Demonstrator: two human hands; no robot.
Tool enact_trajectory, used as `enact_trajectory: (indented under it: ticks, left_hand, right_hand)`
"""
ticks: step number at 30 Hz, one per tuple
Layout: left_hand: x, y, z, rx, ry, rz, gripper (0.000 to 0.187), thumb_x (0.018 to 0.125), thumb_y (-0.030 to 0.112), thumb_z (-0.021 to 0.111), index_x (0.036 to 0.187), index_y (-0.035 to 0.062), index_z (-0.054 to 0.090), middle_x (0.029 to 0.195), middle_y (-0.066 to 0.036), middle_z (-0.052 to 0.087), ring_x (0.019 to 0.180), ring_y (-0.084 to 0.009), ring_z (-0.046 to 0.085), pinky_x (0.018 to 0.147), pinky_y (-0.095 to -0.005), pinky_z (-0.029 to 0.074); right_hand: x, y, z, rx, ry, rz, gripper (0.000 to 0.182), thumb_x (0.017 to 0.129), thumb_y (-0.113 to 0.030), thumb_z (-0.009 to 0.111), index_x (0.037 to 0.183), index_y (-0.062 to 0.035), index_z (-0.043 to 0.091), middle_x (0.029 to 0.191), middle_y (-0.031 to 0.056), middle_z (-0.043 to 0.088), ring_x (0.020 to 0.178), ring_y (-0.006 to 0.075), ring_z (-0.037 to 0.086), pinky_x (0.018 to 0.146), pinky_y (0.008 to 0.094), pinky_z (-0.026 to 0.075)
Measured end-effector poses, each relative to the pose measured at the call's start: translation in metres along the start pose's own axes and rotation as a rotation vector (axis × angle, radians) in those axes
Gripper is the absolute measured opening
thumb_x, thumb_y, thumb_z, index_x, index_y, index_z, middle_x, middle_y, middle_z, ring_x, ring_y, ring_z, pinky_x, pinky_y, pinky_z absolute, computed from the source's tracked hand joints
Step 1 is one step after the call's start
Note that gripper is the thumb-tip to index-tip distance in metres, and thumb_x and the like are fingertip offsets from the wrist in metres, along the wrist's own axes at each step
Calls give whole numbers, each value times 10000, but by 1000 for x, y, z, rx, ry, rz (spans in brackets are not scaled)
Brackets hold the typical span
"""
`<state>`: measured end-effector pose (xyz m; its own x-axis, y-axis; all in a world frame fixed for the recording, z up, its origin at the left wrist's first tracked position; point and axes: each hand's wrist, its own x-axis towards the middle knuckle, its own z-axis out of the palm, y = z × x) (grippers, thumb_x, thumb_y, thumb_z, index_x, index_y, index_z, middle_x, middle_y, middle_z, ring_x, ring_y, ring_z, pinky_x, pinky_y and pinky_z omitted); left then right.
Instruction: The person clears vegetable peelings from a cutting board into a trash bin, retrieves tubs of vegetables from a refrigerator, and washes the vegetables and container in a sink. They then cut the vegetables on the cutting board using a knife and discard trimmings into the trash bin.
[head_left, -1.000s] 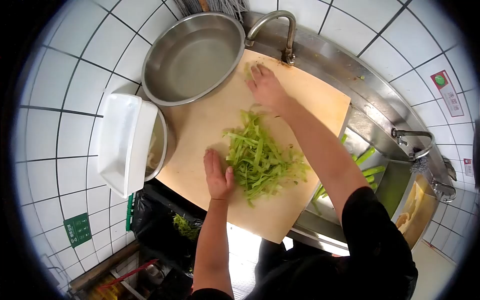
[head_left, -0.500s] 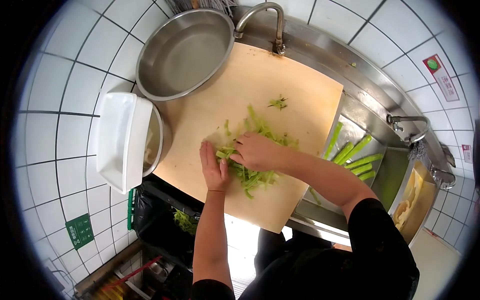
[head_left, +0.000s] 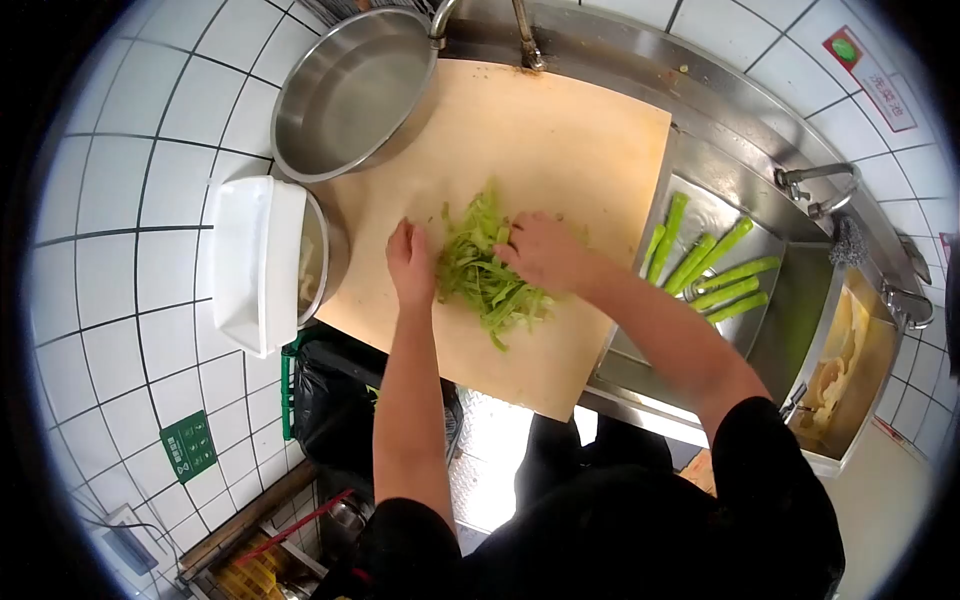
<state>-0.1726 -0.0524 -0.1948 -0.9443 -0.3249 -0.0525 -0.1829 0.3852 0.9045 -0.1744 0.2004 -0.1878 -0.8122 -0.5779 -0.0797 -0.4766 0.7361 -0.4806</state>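
A heap of green peelings (head_left: 490, 275) lies on the wooden board (head_left: 560, 130). My left hand (head_left: 411, 262) is at the left edge of the heap with its fingers curled in; whether it holds anything is hidden. At the heap's right side, my right hand (head_left: 545, 250) touches the peelings, its fingers partly spread and blurred. Whether strips are under its palm cannot be made out.
A large steel bowl (head_left: 355, 95) stands at the board's upper left, with a white plastic container (head_left: 258, 265) below it. Peeled green stalks (head_left: 705, 262) lie in the sink (head_left: 650, 345) on the right. A black bin bag (head_left: 335, 400) hangs below the board.
The peelings are gathered into a tighter heap, and the small bit above them is no longer separate. My hands have moved apart, and my left fingers have curled. The view has shifted.
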Motion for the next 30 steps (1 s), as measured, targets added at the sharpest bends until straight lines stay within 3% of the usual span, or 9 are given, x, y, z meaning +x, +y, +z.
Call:
enact_trajectory:
  ticks: [3, 6, 9, 21, 24, 26, 27, 28, 30]
  left_hand:
    - [41, 7, 28, 345, -135, 182, 554, 925, 382, 646, 1292, -31, 598, 1375, -221, 531, 1283, -353, 490, 1095, -410, 389]
    - [50, 64, 62, 582, -459, 433, 638, 857, 525, 682, 1310, 78, 626, 1368, -201, 544, 1301, -375, 470, 1077, -471, 406]
    - [31, 108, 74, 938, -765, 555, 673, 847, 571, 686, 1350, 130, 606, 1392, -184, 512, 1310, -366, 459, 1061, -479, 428]
    - [15, 77, 34, 1012, -984, 826, 603, 849, 466, 704, 1368, 180, 590, 1351, -170, 525, 1273, -365, 485, 1026, -461, 467]
    - [2, 55, -8, 1074, -1076, 810, 600, 831, 401, 719, 1370, 176, 580, 1369, -178, 518, 1310, -381, 459, 1035, -481, 463]
    - [-31, 51, -75, 1151, -1219, 682, 628, 804, 359, 740, 1379, 178, 565, 1401, -187, 499, 1337, -409, 432, 1059, -511, 444]
    - [-59, 48, -121, 1131, -1184, 649, 644, 787, 339, 748, 1387, 202, 559, 1435, -186, 467, 1349, -433, 412, 1105, -530, 399]
    - [-77, 29, -172, 1206, -1277, 438, 676, 794, 341, 744, 1422, 225, 523, 1520, -183, 389, 1394, -436, 363, 1158, -511, 347]
    - [-123, -28, -283, 1484, -1292, 200, 778, 807, 484, 728, 1482, 205, 459, 1646, -147, 184, 1499, -407, 196, 1221, -559, 183]
  right_hand:
    - [-32, -16, -9, 312, 249, 175, 504, 990, -413, 484, 1198, 33, 593, 1140, 256, 606, 1093, 416, 574, 944, 505, 479]
    - [-75, -1, -26, -51, 357, 497, 533, 965, -419, 536, 1245, 34, 554, 1153, 264, 591, 1084, 461, 563, 956, 515, 470]
    - [-96, -2, -25, 99, 390, 697, 541, 942, -416, 575, 1248, 29, 560, 1157, 264, 582, 1058, 468, 559, 946, 504, 477]
    - [-42, -77, 34, -23, 375, 521, 533, 927, -380, 543, 1115, 117, 594, 1086, 242, 600, 998, 386, 566, 872, 497, 451]
    - [-36, -140, 50, 148, 122, 620, 534, 939, -383, 514, 1135, 108, 587, 1106, 261, 584, 1017, 377, 561, 889, 486, 441]
    - [-31, -212, 93, 140, -50, 426, 439, 936, -305, 558, 1131, 88, 558, 1034, 276, 596, 992, 407, 571, 881, 521, 464]
    - [-37, -264, 127, 577, 154, 510, 465, 922, -268, 585, 1208, 94, 517, 1131, 304, 570, 1097, 432, 549, 960, 528, 448]
    - [-44, -296, 98, 1066, -323, 696, 491, 908, -241, 612, 1245, 95, 495, 1238, 324, 525, 1221, 459, 495, 1043, 525, 415]
    - [-67, -362, 166, 699, -417, 115, 615, 942, -319, 576, 1370, 103, 441, 1338, 310, 486, 1289, 455, 462, 1081, 511, 396]
